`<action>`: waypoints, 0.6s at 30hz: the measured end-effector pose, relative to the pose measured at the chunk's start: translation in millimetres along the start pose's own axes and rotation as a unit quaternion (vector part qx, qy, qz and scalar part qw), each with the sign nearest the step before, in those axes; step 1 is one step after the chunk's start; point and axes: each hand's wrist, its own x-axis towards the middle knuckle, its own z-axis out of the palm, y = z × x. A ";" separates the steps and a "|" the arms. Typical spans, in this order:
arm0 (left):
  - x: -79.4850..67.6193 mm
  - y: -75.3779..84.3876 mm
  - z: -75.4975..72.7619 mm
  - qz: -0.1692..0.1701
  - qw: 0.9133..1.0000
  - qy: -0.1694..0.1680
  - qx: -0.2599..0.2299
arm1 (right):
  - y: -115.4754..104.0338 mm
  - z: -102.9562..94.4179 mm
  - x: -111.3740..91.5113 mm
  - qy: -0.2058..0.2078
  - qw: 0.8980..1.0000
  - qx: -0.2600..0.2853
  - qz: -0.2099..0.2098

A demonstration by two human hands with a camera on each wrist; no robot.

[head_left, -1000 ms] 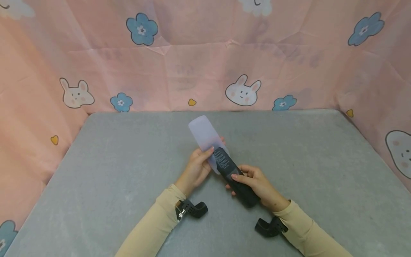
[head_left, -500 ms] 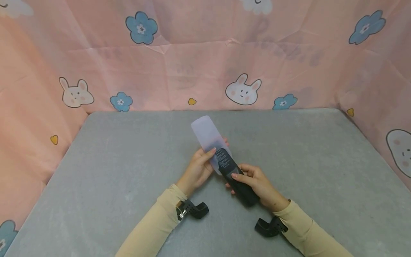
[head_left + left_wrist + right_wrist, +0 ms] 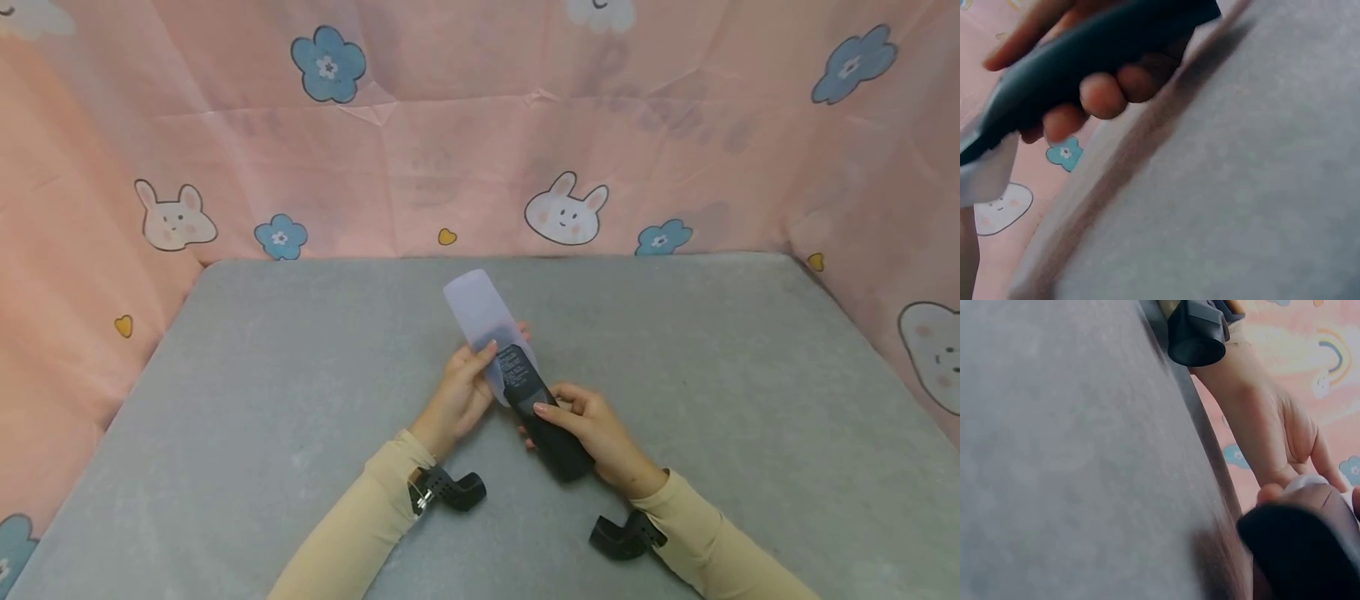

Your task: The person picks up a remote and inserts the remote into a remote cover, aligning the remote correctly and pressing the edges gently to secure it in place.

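A black remote control with white printed text on its upper end lies slanted between my hands in the head view. My right hand grips its lower half, thumb on top and fingers underneath. My left hand holds a translucent pale-lilac sleeve, thumb on the near face. The remote's far end overlaps the sleeve, and a dark shape shows through it. In the left wrist view, right-hand fingers curl under the remote, with the sleeve at its end. The right wrist view shows the remote close up.
The hands are above a grey tabletop. Behind and at both sides hangs a pink curtain with rabbits, flowers and hearts. Black camera mounts sit on the left wrist and right wrist.
The right hand and the remote have shifted slightly left. The sleeve and left hand moved a little right, then back left. Both grips stay the same.
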 end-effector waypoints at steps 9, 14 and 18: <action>4.3 6.4 -8.3 0.054 0.998 0.027 -0.022 | 1.0 -0.1 -0.1 0.019 0.999 -0.040 0.000; 4.3 8.0 -8.3 0.049 0.998 0.025 -0.032 | 2.2 -0.7 0.1 0.021 0.999 -0.042 -0.001; 4.4 6.7 -6.4 0.039 0.998 0.031 -0.036 | 4.3 -1.7 0.4 0.015 0.999 -0.031 -0.007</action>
